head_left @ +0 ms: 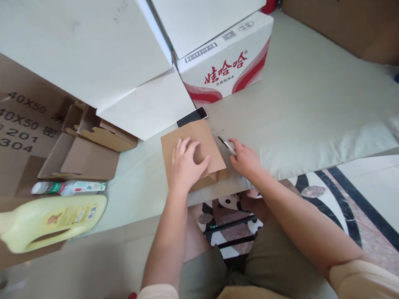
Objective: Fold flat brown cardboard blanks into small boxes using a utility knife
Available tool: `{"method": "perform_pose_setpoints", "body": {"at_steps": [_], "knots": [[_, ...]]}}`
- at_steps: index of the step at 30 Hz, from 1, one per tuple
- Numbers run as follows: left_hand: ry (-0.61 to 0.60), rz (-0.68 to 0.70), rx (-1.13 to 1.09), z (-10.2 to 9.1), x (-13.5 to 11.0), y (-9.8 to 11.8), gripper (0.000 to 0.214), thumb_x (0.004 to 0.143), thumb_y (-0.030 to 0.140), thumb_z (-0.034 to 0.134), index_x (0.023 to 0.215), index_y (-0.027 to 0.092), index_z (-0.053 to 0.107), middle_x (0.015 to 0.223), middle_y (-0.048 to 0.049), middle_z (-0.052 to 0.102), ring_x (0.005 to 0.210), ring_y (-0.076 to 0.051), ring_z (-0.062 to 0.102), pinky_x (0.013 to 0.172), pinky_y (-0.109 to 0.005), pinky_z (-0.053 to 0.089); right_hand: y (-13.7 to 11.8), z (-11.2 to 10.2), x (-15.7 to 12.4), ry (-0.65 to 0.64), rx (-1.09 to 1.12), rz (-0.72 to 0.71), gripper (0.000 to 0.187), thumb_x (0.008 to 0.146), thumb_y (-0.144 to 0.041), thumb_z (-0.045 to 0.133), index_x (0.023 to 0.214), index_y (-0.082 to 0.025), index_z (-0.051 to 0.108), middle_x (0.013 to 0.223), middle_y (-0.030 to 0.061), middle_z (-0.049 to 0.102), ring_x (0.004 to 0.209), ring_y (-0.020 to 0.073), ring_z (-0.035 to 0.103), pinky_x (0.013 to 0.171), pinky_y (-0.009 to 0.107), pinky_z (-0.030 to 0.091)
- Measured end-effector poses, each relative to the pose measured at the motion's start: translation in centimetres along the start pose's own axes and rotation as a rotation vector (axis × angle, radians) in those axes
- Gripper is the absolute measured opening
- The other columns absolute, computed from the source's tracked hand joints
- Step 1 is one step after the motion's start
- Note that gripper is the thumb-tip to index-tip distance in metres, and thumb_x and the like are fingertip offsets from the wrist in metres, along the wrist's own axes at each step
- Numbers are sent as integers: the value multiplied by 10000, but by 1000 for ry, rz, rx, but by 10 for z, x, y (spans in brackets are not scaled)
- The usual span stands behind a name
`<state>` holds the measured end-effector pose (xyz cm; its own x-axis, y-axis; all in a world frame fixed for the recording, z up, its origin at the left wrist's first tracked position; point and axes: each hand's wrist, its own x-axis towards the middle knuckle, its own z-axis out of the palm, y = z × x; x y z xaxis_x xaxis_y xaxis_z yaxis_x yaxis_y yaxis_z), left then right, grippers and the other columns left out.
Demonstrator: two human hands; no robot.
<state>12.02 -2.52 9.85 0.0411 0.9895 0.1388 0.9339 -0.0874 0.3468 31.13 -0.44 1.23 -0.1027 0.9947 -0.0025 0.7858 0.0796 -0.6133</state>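
My left hand [187, 166] lies on top of a brown folded cardboard piece [213, 150], thumb and fingers spread apart. One end of the cardboard, on the side nearest me, shows an open fold. To its right, my right hand [246, 160] grips a box cutter [230, 147] with a pale handle. The dark blade points up and left, just off the cardboard's right edge. Behind the cardboard, a phone-like device [193, 117] with a black screen lies partly covered by it.
White cartons [81, 45] stand behind on the left, beside a red-and-white water carton [230, 70]. Small brown cardboard boxes [90, 155], a clear bottle [70, 187] and a pale yellow jug [56, 222] are at the left. A pale cloth [311, 112] covers the table.
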Motion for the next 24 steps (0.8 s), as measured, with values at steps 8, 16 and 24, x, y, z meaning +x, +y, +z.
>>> {"method": "perform_pose_setpoints", "body": {"at_steps": [8,16,24], "knots": [[-62,26,72,14,5,-3,511,805,550,633,1257,312,604,1526,-63,446,1457,-370,302,1172,-627,208,-9,-7,-1,68,463,-92,592,806,-143,380,1391,-207,450,1027,81,668,782,197,601,743,341,486],[-57,24,62,17,6,-4,539,780,552,667,1259,315,600,1528,-62,442,1454,-372,306,1174,-620,208,-13,-9,-7,91,637,-71,529,793,-151,415,1307,-221,514,950,26,634,610,122,499,646,279,445],[-82,14,90,10,3,-8,548,787,582,639,1268,324,595,1530,-55,442,1448,-378,319,1158,-637,233,-14,-11,-9,104,697,-49,473,785,-181,416,1241,-216,536,911,19,627,604,120,489,614,271,420]]}}
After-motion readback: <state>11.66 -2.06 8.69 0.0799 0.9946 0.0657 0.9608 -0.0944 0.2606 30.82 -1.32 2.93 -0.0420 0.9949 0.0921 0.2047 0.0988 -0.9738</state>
